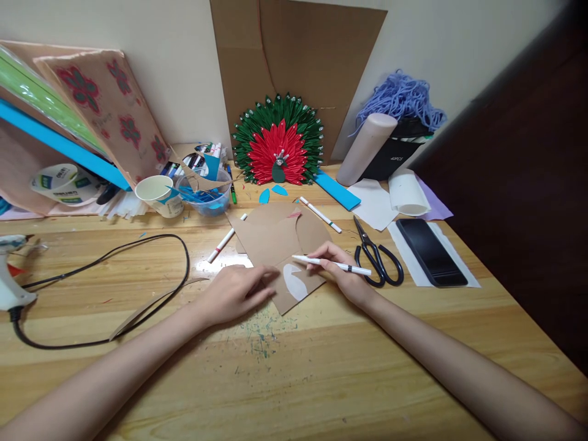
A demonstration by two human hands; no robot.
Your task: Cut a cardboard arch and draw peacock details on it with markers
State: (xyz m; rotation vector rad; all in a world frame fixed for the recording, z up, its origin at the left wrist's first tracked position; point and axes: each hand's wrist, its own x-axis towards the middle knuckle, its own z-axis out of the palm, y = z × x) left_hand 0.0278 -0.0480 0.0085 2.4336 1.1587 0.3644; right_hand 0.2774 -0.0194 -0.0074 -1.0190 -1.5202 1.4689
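- Head cam, centre frame: left hand point(236, 293) lies flat, fingers spread, pressing the brown cardboard piece point(275, 245) onto the counter point(321, 367).
- Right hand point(342, 269) pinches a white marker point(333, 264) held nearly level, tip pointing left just above a white curved shape point(294, 282) on the cardboard's lower corner.
- Containers, upper left of centre: clear plastic tub point(206, 199) w/ blue paper scraps inside; paper cup point(158, 195) beside it, tilted, inside not visible; behind them a bunch of markers point(202, 156), holder unclear.
- Upper right: black box point(397, 153) w/ small print, too tiny to read, purple yarn point(399, 98) piled on top; pale roll point(365, 147) leaning against it.
- Far left: roll of tape point(62, 180) w/ printed label, text not legible.
- Room: lower half of counter is bare wood bar both forearms; counter's right edge runs diagonal next to a dark panel.
- Right of the hands: black scissors point(376, 257) just beside the marker's end, phone point(429, 251) on white paper further right.
- Left: glue gun point(11, 272) at frame edge, its black cord point(138, 269) looping toward the left hand.
- Top centre: red and green peacock craft point(278, 144) leaning on a big cardboard sheet point(298, 55).
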